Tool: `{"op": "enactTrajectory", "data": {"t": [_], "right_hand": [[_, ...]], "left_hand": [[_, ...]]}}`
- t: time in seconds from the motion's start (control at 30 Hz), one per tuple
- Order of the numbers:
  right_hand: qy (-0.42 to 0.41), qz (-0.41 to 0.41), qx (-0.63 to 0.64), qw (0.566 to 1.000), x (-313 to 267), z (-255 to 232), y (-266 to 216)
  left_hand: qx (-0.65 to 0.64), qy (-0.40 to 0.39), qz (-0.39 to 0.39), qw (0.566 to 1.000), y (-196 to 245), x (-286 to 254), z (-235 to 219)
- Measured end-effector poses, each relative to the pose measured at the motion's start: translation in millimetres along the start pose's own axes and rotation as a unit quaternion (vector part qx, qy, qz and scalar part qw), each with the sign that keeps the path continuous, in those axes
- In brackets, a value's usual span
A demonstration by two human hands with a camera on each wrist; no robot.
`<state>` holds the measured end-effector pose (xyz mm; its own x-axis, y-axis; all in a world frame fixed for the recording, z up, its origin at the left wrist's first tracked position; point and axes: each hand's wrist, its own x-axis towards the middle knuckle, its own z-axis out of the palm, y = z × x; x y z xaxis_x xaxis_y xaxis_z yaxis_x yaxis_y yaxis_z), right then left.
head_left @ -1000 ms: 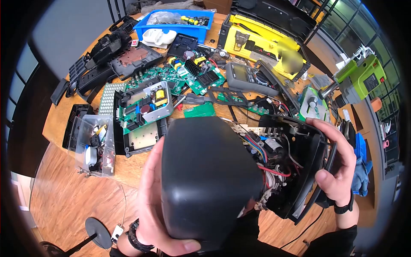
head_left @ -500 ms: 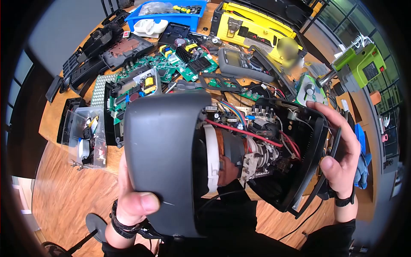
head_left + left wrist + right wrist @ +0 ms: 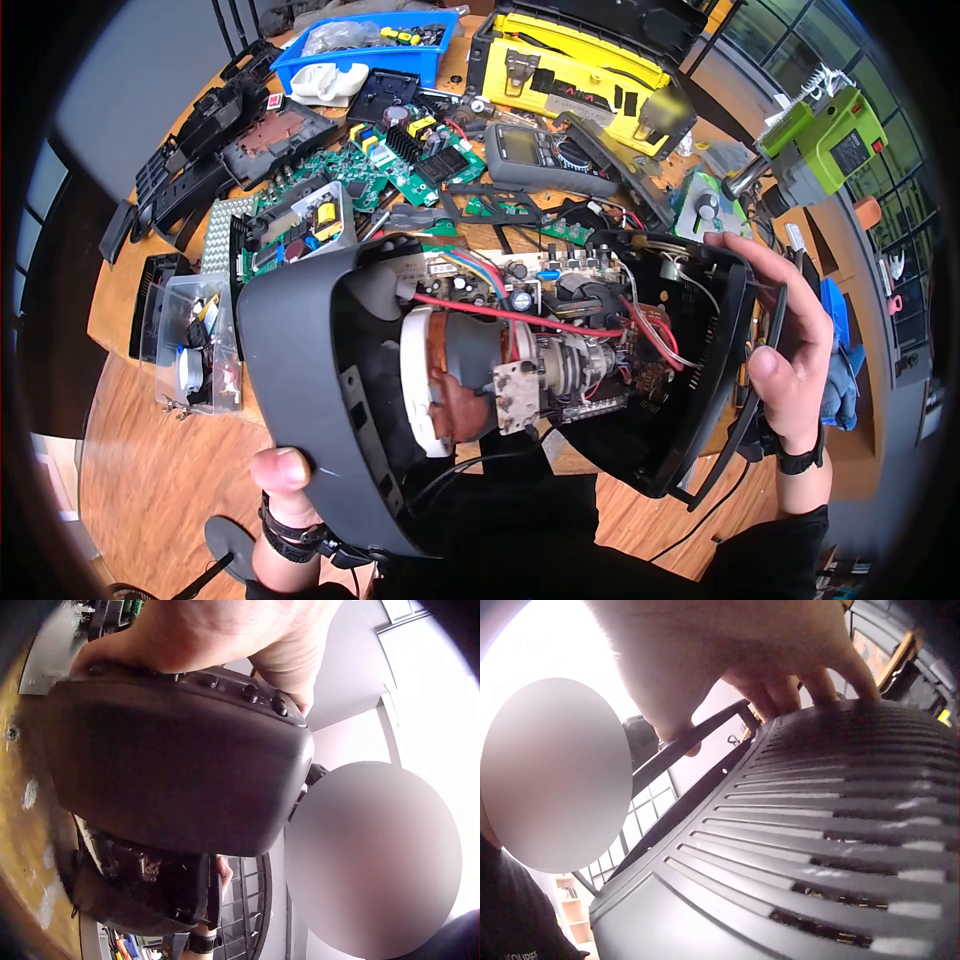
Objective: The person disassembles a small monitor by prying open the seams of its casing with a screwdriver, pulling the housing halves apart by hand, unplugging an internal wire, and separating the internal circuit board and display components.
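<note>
A small black CRT set is split between my two hands over the table edge. On the left, my left hand (image 3: 284,490) grips the front housing (image 3: 300,370), thumb on its near side; the left wrist view shows a row of knobs (image 3: 250,693) along the edge under that hand. My right hand (image 3: 800,370) holds the slotted rear cover (image 3: 705,900), thumb on its handle bar (image 3: 697,742) and fingers over the vented side. Between the halves show the picture tube (image 3: 470,345), a circuit board (image 3: 590,265) and a red wire (image 3: 500,315).
Circuit boards (image 3: 410,170), an opened metal-cased unit (image 3: 320,215) and a multimeter (image 3: 550,160) crowd the table behind. A clear parts box (image 3: 195,350) stands at the left edge. Farther back are a blue bin (image 3: 360,55), a yellow toolbox (image 3: 570,75) and a green machine (image 3: 835,140).
My left hand has moved the front housing leftward and tilted it, so the gap has widened and the tube and wiring now show. My right hand stays nearly in place on the rear cover.
</note>
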<state>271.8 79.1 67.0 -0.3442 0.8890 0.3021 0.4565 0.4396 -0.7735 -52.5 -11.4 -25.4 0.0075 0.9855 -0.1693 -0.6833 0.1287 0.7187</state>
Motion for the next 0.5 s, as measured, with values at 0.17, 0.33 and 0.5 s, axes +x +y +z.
{"op": "enactTrajectory", "data": {"t": [0.17,0.33,0.5], "right_hand": [[0.007,-0.007,-0.004,1.000,-5,-1,1],[0.030,-0.003,0.017,0.999,-10,5,-2],[0.042,-0.001,0.013,0.999,-16,6,-4]], "left_hand": [[-0.026,-0.025,0.004,0.999,-4,5,14],[-0.055,-0.041,0.012,0.998,-4,7,21],[-0.084,-0.060,0.022,0.994,-2,8,23]]}}
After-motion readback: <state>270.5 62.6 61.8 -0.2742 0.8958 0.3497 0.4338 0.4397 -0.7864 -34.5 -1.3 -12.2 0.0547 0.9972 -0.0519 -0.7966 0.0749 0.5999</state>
